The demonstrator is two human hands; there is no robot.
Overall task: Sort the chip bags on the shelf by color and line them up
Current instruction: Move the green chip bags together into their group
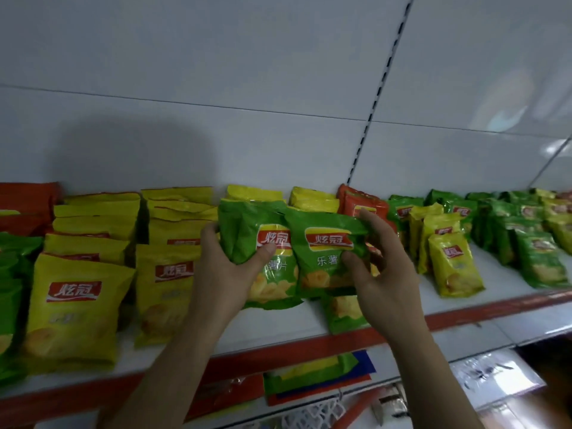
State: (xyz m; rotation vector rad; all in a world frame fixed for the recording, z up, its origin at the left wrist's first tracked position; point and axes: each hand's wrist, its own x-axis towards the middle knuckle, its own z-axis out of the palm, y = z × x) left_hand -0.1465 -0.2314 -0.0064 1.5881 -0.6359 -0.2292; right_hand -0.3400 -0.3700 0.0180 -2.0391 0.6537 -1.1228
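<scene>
Far left on the white shelf [278,323]: red bags [24,202] at the back, green bags [12,274] in front, partly cut off by the frame edge. Next, two rows of yellow bags [74,308] standing one behind another, front to back. At centre, left hand [223,270] gripping a green chip bag [247,243], thumb curled across its front, fingers hidden behind. Just beside it and overlapping its right edge, a second green chip bag [325,252], pinched by the right hand [380,274] with thumb on the front and fingers spread along the right edge. Both raised above the shelf's front. Below, a third green bag [343,314] lying near the red shelf edge [309,348]. Behind, more yellow bags [312,199] and an orange-red bag [362,202]. Further right, a short yellow row [452,267], then green rows [538,261] reaching toward the back wall [216,88].
</scene>
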